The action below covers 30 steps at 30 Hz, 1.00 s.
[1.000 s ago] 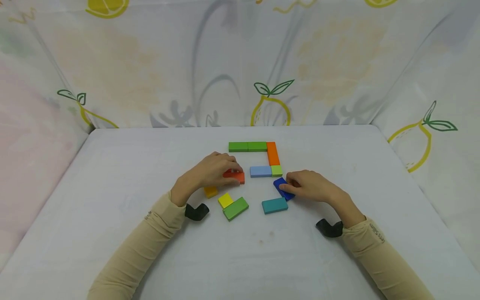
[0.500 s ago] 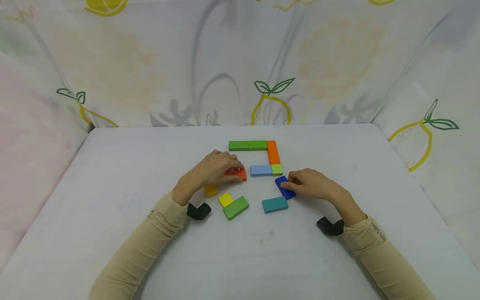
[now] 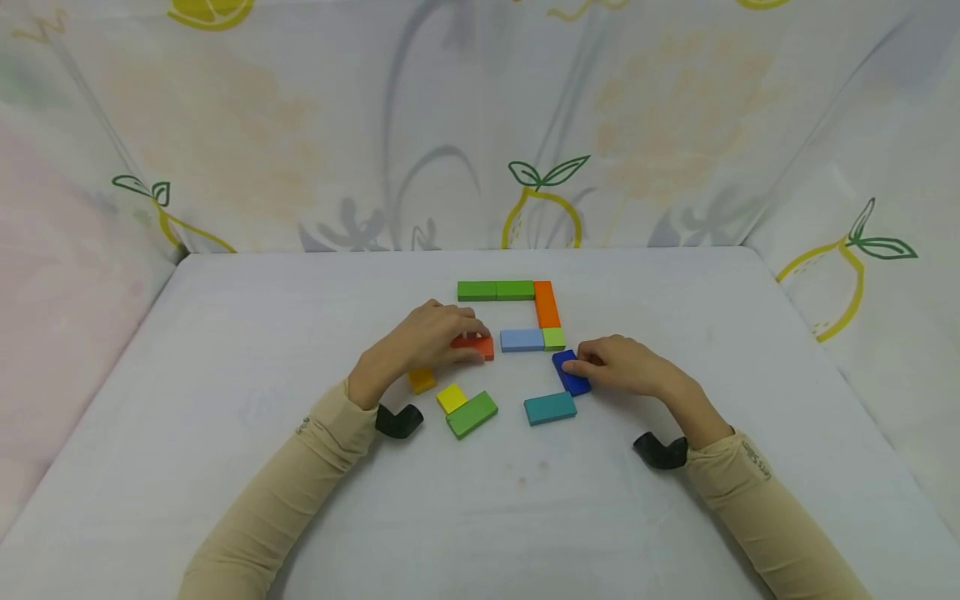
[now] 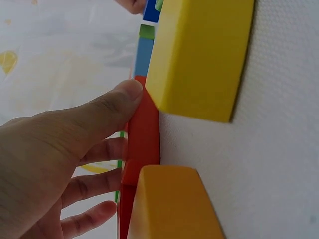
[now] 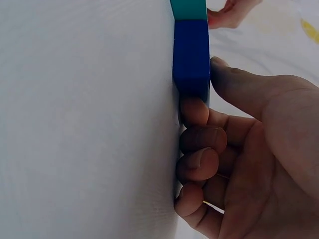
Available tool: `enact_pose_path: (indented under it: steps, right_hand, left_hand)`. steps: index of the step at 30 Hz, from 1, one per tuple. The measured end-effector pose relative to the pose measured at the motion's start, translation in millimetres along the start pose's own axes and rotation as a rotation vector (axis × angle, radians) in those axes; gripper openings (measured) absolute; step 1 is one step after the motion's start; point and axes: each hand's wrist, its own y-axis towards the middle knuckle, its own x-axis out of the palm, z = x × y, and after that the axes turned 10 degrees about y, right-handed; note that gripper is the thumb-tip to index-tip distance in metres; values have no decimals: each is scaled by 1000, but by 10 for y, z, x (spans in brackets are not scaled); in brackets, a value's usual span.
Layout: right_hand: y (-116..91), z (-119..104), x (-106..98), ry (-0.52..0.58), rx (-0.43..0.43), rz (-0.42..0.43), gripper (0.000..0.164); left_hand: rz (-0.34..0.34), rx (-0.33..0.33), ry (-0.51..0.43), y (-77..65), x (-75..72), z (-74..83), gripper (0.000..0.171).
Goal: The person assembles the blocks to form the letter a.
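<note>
In the head view my left hand (image 3: 435, 333) holds a red block (image 3: 480, 346), thumb on the near side and fingers on the far side. The left wrist view shows the thumb on that red block (image 4: 144, 127), with more red at its lower end. My right hand (image 3: 618, 364) pinches a dark blue block (image 3: 567, 367) between thumb and index finger; the other fingers curl against the table in the right wrist view. A light blue block (image 3: 521, 340) lies to the right of the red one, with a small lime block (image 3: 554, 339) against its end.
Two green blocks (image 3: 495, 291) and an orange block (image 3: 547, 304) form a corner at the back. Nearer lie a teal block (image 3: 550, 408), a light green block (image 3: 472, 415), a yellow block (image 3: 452, 398) and an amber block (image 3: 422, 381), partly behind the left hand.
My left hand has slid the red block slightly right and away from me, closer to the light blue block. The dark blue block has shifted slightly right and away under my right hand.
</note>
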Motion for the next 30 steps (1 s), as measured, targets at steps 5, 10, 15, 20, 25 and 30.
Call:
enact_pose_path:
  steps: [5, 10, 15, 20, 25, 30]
  right_hand:
    - [6, 16, -7, 6, -12, 4, 32]
    - [11, 12, -17, 18, -10, 2, 33]
    - [4, 3, -25, 21, -21, 5, 31]
    - [2, 11, -25, 14, -27, 13, 31]
    - [-1, 7, -9, 13, -16, 13, 31]
    - [-7, -14, 10, 8, -16, 24, 31]
  left_hand:
    - [10, -6, 5, 10, 4, 2, 38]
    - [26, -24, 18, 21, 20, 19, 37]
    - [50, -40, 26, 18, 23, 47, 37]
    - [66, -48, 30, 19, 38, 60, 36]
    - [81, -57, 31, 27, 65, 65, 36]
    - [102, -64, 39, 34, 85, 75, 34]
